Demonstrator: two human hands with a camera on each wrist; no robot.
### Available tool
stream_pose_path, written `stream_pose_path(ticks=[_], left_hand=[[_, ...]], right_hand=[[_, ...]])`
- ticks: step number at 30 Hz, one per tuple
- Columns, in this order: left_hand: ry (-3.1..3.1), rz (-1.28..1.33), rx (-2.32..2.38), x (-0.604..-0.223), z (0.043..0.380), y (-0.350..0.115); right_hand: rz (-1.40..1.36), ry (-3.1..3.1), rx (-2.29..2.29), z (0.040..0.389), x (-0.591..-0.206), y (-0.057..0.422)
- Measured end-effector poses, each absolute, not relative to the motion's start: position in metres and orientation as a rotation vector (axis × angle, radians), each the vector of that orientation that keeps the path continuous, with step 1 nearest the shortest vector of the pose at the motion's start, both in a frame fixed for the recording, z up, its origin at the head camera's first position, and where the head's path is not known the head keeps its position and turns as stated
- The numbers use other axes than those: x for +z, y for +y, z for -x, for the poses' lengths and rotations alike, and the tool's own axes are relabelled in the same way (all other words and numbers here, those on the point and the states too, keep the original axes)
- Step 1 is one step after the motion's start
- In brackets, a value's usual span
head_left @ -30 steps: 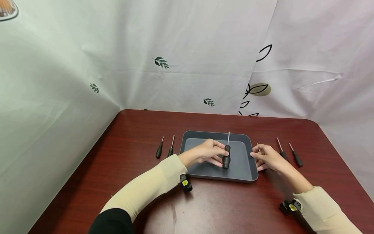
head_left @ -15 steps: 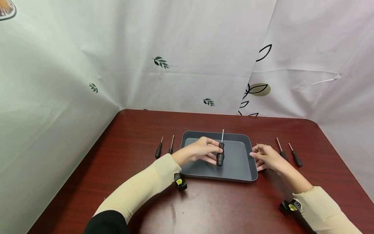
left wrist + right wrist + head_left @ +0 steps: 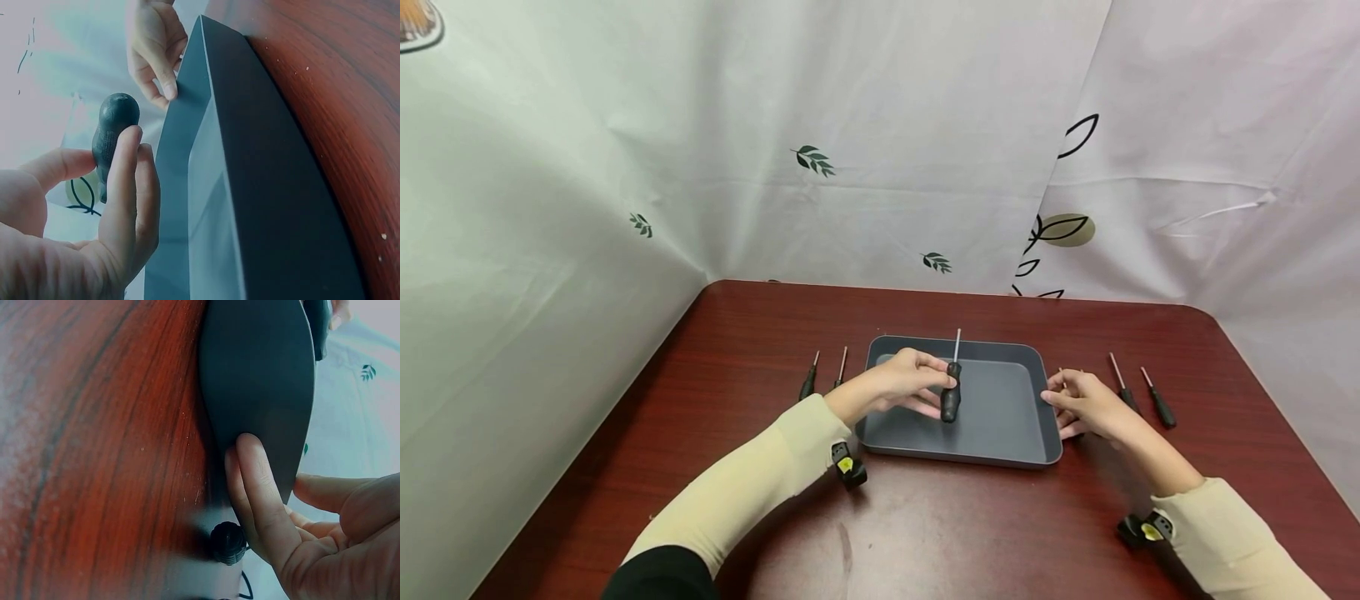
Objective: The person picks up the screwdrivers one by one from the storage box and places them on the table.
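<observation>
My left hand [image 3: 904, 383] pinches a black-handled screwdriver [image 3: 952, 392] between thumb and fingers, over the grey tray [image 3: 1000, 421]. Its shaft points up and away in the head view; the left wrist view shows the end of the handle [image 3: 119, 115] raised beside the tray's wall. My right hand [image 3: 1086, 404] grips the tray's right side. In the right wrist view its fingers [image 3: 259, 481] press the outer wall, with the thumb at the rim. Close by lies the ribbed end of another black handle [image 3: 228, 542].
Left of the tray lie two screwdrivers [image 3: 808, 383], one partly behind my left forearm. Two more screwdrivers [image 3: 1163, 408] lie to the right. Thin shafts [image 3: 1062, 374] show behind my right hand. A pale patterned curtain [image 3: 880, 167] borders the dark red table [image 3: 970, 533].
My left hand has moved leftward over the tray, carrying the screwdriver with it. My right hand and the tray have stayed in place.
</observation>
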State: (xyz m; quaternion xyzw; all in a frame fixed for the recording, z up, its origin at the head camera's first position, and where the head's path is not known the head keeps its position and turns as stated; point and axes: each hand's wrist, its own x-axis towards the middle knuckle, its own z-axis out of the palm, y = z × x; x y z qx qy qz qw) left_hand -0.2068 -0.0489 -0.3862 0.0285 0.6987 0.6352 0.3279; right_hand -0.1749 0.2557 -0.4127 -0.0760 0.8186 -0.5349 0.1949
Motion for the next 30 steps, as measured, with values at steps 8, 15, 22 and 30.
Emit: stream_pose_path(ticks=[8, 15, 22, 30], left_hand=[[1.849, -0.098, 1.662, -0.383, 0.207, -0.064], [1.863, -0.086, 1.664, -0.379, 0.208, -0.074], [1.884, -0.072, 1.66, -0.378, 0.208, -0.085], [1.902, -0.045, 1.673, -0.374, 0.207, -0.094]], right_hand=[[0.209, 2.292, -1.501, 0.175, -0.414, 0.255], [0.203, 2.299, -1.493, 0.174, -0.413, 0.256], [0.2, 2.291, -1.503, 0.175, -0.413, 0.256], [0.2, 2.291, -1.504, 0.176, -0.413, 0.255]])
